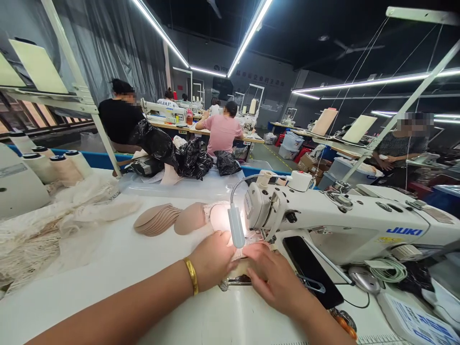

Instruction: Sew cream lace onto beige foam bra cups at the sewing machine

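At the needle end of a white JUKI sewing machine (pixel 323 220), both hands work on a pale pink piece of lace fabric (pixel 235 256). My left hand (pixel 213 261), with a gold bracelet at the wrist, is closed on the fabric's left side, its fingertips partly behind a small lit lamp (pixel 236 227). From the right, my right hand (pixel 275 273) has its fingers curled over the fabric near the presser foot, thumb lower down. Behind my left hand a beige moulded cup (pixel 192 218) lies beside a fanned stack of beige cups (pixel 156 219). The needle itself is hidden.
Right of my hands, a black phone (pixel 312 273) lies by the machine, near coiled green cord (pixel 390 269) and a computer mouse (pixel 364 279). Cream lace (pixel 43 230) is heaped at left before thread cones (pixel 66 167). Black plastic bags (pixel 196 158) lie beyond the table; several co-workers sit farther off.
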`<state>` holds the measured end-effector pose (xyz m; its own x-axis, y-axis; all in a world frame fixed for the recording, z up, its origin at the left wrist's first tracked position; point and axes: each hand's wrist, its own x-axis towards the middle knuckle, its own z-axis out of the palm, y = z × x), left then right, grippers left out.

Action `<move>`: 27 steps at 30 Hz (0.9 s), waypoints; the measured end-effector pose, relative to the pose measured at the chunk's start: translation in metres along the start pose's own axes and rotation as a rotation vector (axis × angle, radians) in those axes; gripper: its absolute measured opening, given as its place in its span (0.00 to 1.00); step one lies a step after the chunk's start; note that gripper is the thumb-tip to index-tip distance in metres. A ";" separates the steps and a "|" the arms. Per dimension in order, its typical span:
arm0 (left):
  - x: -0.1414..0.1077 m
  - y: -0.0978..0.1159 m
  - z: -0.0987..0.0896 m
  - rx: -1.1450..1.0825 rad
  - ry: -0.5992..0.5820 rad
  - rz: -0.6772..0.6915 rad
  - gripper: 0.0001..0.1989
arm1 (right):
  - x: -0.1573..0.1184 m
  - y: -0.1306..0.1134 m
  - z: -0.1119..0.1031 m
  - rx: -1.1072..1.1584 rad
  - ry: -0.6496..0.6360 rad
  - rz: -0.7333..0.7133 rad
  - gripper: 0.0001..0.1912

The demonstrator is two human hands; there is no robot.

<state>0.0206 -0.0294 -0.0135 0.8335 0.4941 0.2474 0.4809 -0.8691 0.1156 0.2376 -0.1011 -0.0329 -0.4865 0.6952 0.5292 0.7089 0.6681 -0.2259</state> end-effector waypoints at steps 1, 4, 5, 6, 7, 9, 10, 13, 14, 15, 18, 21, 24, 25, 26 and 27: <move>0.000 0.004 -0.002 -0.023 0.001 -0.014 0.04 | 0.001 -0.002 0.001 0.015 -0.027 -0.020 0.25; -0.004 0.007 -0.011 -0.096 -0.046 0.019 0.06 | 0.002 -0.002 0.009 -0.009 -0.068 -0.020 0.30; -0.007 0.006 -0.014 -0.106 -0.077 0.030 0.08 | 0.002 0.000 0.012 -0.033 -0.066 -0.002 0.30; -0.009 0.003 -0.015 -0.101 -0.103 0.029 0.10 | 0.001 0.002 0.015 -0.057 -0.058 0.018 0.28; -0.011 -0.001 -0.015 -0.089 -0.116 0.022 0.11 | 0.001 0.004 0.016 -0.074 -0.054 0.035 0.27; -0.011 -0.007 -0.012 -0.068 -0.088 0.017 0.10 | 0.002 0.005 0.017 -0.070 -0.068 0.053 0.27; -0.010 -0.008 -0.009 -0.071 -0.054 0.030 0.08 | 0.003 0.004 0.016 -0.051 -0.083 0.056 0.28; -0.002 -0.007 -0.001 -0.101 0.048 0.090 0.08 | 0.006 -0.002 0.015 -0.022 -0.094 0.072 0.27; 0.000 -0.006 0.000 -0.107 0.060 0.096 0.10 | 0.007 -0.003 0.017 -0.048 -0.075 0.080 0.23; 0.000 -0.004 -0.001 -0.117 0.051 0.101 0.10 | 0.007 -0.003 0.020 -0.091 -0.052 0.086 0.19; -0.005 0.000 -0.012 -0.191 -0.078 0.146 0.08 | 0.003 0.006 0.030 -0.250 -0.027 0.091 0.18; -0.014 0.001 -0.024 -0.216 -0.200 0.166 0.14 | -0.001 0.020 0.035 -0.319 -0.053 0.119 0.20; -0.018 0.002 -0.023 -0.034 -0.204 0.097 0.15 | -0.003 0.030 0.031 -0.312 -0.069 0.163 0.25; -0.018 0.002 -0.021 0.030 -0.199 0.071 0.15 | -0.003 0.031 0.028 -0.310 -0.074 0.175 0.27; -0.016 0.002 -0.017 0.080 -0.193 0.049 0.15 | -0.003 0.031 0.026 -0.311 -0.076 0.182 0.28; -0.015 0.001 -0.014 0.111 -0.183 0.031 0.14 | -0.003 0.031 0.023 -0.312 -0.075 0.181 0.28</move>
<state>0.0054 -0.0381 -0.0034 0.8789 0.4721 0.0692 0.4731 -0.8810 0.0019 0.2490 -0.0760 -0.0604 -0.3668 0.8201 0.4392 0.9030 0.4274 -0.0439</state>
